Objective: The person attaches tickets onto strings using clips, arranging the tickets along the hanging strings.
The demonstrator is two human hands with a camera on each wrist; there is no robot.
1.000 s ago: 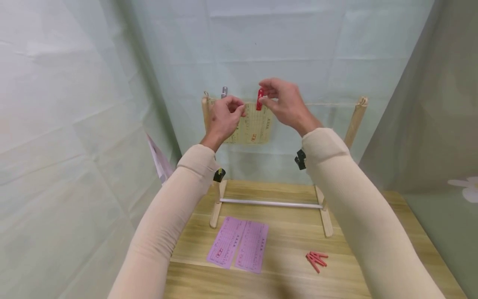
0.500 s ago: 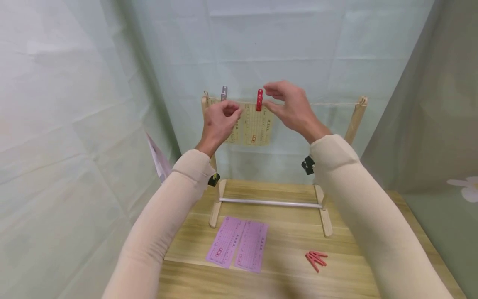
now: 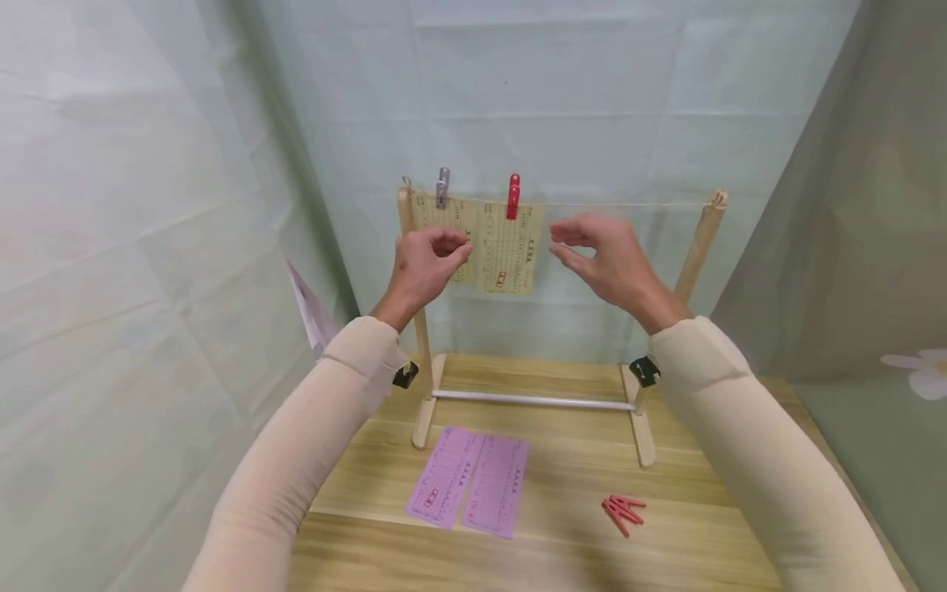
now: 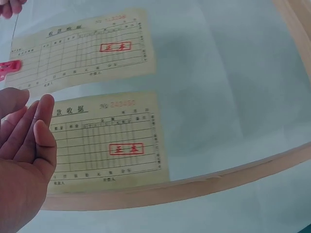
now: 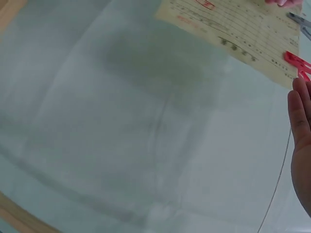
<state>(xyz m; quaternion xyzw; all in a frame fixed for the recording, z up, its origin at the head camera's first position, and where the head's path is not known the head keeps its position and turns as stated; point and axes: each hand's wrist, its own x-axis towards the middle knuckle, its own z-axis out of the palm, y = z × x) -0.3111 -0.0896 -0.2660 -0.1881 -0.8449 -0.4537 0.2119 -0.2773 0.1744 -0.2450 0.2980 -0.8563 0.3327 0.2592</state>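
Observation:
Two yellow receipt slips hang from the string (image 3: 629, 205). A grey clothespin (image 3: 442, 188) clips the left slip (image 3: 436, 218), and a red clothespin (image 3: 514, 197) clips the right slip (image 3: 509, 247). My left hand (image 3: 423, 265) hovers before the left slip, covering its lower part; its fingers are loosely bent and hold nothing. To the right of the other slip, my right hand (image 3: 612, 259) floats apart from it below the string, also holding nothing. In the left wrist view both slips (image 4: 97, 58) show printed lines and red stamps.
A wooden frame (image 3: 698, 251) carries the string, with a metal bar (image 3: 533, 400) low between its feet. Two purple slips (image 3: 497, 485) lie on the table (image 3: 547, 551) in front. Several red clothespins (image 3: 623, 511) lie to their right. Behind hangs pale cloth (image 3: 562, 99).
My right hand has let go of the red clothespin and moved right and down. My left hand has drawn down and left, uncovering the grey clothespin.

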